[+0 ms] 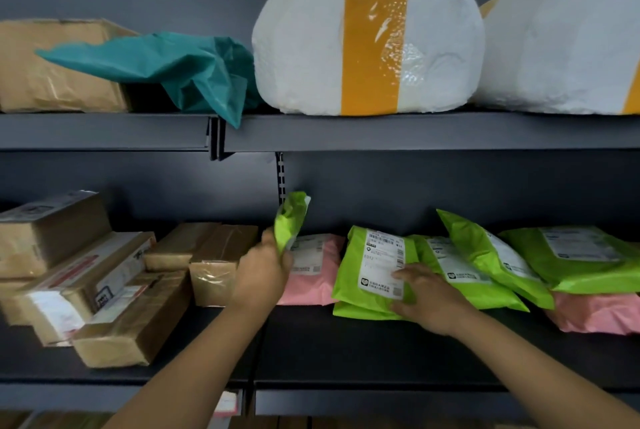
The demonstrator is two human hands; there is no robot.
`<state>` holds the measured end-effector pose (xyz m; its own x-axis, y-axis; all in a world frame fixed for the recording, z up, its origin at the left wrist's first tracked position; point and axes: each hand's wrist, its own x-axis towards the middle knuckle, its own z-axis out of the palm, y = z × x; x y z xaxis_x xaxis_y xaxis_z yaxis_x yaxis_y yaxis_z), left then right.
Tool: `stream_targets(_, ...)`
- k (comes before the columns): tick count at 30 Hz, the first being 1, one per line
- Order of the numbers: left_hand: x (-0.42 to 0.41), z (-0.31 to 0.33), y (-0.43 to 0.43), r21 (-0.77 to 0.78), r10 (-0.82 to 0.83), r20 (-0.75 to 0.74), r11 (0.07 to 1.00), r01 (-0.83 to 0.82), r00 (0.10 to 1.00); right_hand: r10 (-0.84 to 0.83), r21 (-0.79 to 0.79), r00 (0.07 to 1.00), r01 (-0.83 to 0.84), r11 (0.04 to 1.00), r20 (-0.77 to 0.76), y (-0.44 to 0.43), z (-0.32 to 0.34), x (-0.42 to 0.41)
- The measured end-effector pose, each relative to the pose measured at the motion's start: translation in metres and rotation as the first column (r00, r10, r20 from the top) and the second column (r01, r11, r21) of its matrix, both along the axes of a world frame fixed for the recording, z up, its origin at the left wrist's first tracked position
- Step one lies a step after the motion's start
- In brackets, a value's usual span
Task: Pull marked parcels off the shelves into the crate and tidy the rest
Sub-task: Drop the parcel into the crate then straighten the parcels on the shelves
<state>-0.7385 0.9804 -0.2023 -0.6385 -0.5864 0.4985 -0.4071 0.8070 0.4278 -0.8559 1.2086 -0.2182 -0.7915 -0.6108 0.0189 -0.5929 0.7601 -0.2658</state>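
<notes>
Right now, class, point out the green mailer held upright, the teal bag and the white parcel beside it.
green mailer (292, 217), head view, its upper half.
teal bag (138, 57), head view, its flat left part.
white parcel (301, 47), head view, its left side.

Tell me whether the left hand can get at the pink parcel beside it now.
Likely yes: the pink parcel lies right beside it. But the left hand grips a small green parcel, so it is occupied.

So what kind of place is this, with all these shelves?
Probably a parcel pickup point or courier storeroom: dark metal shelving holds lime-green mailer bags with barcoded shipping labels, taped cardboard boxes and big white foam-wrapped parcels.
</notes>
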Motion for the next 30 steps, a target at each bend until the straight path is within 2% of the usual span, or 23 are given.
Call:
stream_targets(3, 0.017, 0.014, -0.004, 0.299, 0.014, -0.353, 0.949, 0.098, 0.936, 0.011, -0.024, 1.0, -0.011, 1.0, 0.007, -0.001, 0.004, 0.0)
stream_targets(5, 0.024, 0.019, -0.007, 0.472, 0.045, -0.506, 0.85, 0.233, 0.862, 0.017, -0.034, 1.0, -0.017, 0.999, 0.02, -0.001, 0.006, -0.001)
stream_targets(6, 0.026, 0.02, -0.009, 0.569, 0.064, -0.582, 0.744, 0.35, 0.811, 0.017, -0.043, 1.0, -0.016, 0.999, 0.022, -0.002, 0.006, -0.001)
stream_targets(8, 0.031, 0.024, -0.01, 0.684, 0.102, -0.691, 0.414, 0.601, 0.716, -0.001, -0.08, 1.0, 0.003, 0.997, 0.016, -0.004, 0.008, 0.0)
stream_targets(9, 0.034, 0.025, -0.01, 0.694, 0.109, -0.712, 0.259, 0.672, 0.693, -0.015, -0.111, 1.0, 0.015, 0.994, 0.003, -0.005, 0.01, 0.0)
stream_targets(10, 0.038, 0.025, -0.01, 0.694, 0.088, -0.718, 0.165, 0.7, 0.691, -0.027, -0.151, 0.999, 0.025, 0.988, -0.018, -0.007, 0.013, 0.002)
stream_targets(11, 0.041, 0.024, -0.01, 0.696, 0.048, -0.715, 0.135, 0.705, 0.697, -0.031, -0.205, 0.999, 0.021, 0.979, -0.044, -0.01, 0.016, 0.003)
stream_targets(14, 0.043, 0.02, -0.011, 0.696, -0.022, -0.708, 0.154, 0.702, 0.706, 0.007, -0.389, 0.996, -0.039, 0.921, -0.084, -0.018, 0.029, 0.012)
stream_targets(17, 0.041, 0.016, -0.013, 0.696, -0.072, -0.694, 0.19, 0.692, 0.717, 0.062, -0.513, 0.997, -0.078, 0.855, -0.049, -0.024, 0.039, 0.02)
stream_targets(21, 0.036, 0.014, -0.016, 0.674, -0.243, -0.622, 0.318, 0.666, 0.745, 0.114, -0.624, 0.993, -0.112, 0.774, -0.037, -0.027, 0.053, 0.029)
stream_targets(23, 0.033, 0.017, -0.013, 0.636, -0.325, -0.581, 0.39, 0.665, 0.746, 0.166, -0.671, 0.978, -0.04, 0.741, 0.126, -0.025, 0.062, 0.033)
stream_targets(25, 0.027, 0.02, -0.011, 0.593, -0.364, -0.54, 0.475, 0.65, 0.759, 0.259, -0.7, 0.901, 0.065, 0.711, 0.347, -0.02, 0.067, 0.034)
stream_targets(26, 0.022, 0.021, -0.011, 0.567, -0.37, -0.52, 0.524, 0.635, 0.77, 0.269, -0.706, 0.878, 0.104, 0.701, 0.396, -0.018, 0.065, 0.032)
stream_targets(28, 0.012, 0.02, -0.015, 0.498, -0.356, -0.444, 0.664, 0.557, 0.822, 0.224, -0.775, 0.885, 0.207, 0.597, 0.409, -0.016, 0.061, 0.026)
stream_targets(30, 0.004, 0.016, -0.02, 0.453, -0.314, -0.342, 0.77, 0.448, 0.886, 0.149, -0.85, 0.886, 0.356, 0.389, 0.439, -0.016, 0.059, 0.019)
